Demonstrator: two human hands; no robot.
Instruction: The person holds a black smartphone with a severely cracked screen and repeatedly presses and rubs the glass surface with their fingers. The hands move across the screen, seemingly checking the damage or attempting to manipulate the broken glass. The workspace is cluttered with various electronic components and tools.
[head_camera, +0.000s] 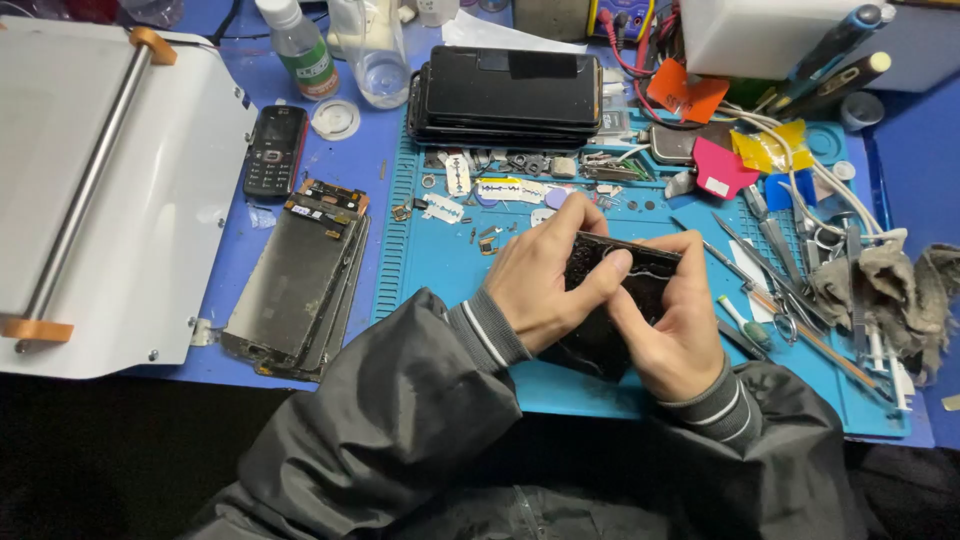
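Your left hand (540, 285) and right hand (670, 335) both clasp the black phone panel (620, 300) over the near middle of the blue mat (440, 250), thumbs pressed on its soiled face, which looks only partly cleaned, with residue left to remove.

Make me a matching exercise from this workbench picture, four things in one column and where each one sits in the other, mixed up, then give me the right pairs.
Things:
1. black broken phone panel
2. small keypad phone
3. stack of black phones
4. grey rag

Places:
A. far edge of the blue mat
B. right end of the mat, by the tools
C. held in left hand and right hand
D. off the mat, beside the white machine

Pairs: 1-C, 2-D, 3-A, 4-B
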